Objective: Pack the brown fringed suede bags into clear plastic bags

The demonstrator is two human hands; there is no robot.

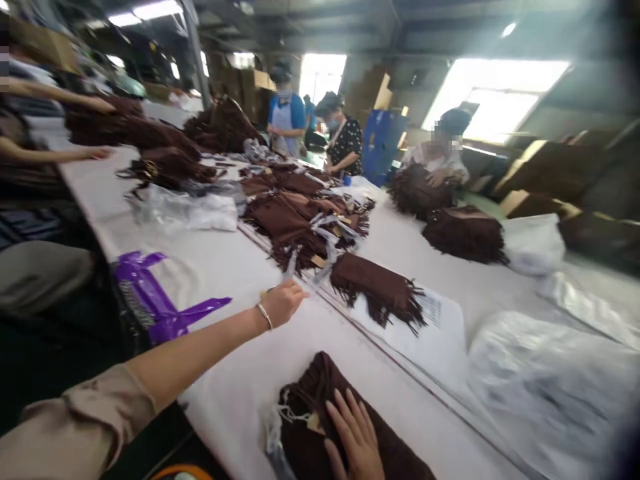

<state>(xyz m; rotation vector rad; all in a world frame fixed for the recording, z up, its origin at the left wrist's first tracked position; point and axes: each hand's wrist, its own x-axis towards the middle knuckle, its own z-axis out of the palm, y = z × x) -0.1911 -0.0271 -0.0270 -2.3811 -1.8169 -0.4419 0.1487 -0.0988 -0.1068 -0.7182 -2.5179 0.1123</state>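
Note:
My left hand [284, 301], with a bracelet at its wrist, reaches out over the white table. Its fingers are closed; what they hold, if anything, is hard to make out. A clear plastic strip [291, 265] lies just beyond it. Flat on a dark brown fabric item [395, 440] rests my right hand [354, 433], fingers spread. White string [295, 415] and a small tan tag [315, 423] show beside that hand. A fringed brown fabric piece [375, 277] lies folded farther off, right of my left hand.
Brown fringed pieces [285, 213] are heaped mid-table. Clear plastic bags [185, 208] lie left of them, with more plastic [550, 373] at right. Purple tape [155, 307] hangs at the left table edge [85, 207]. Several co-workers stand around the table [240, 267].

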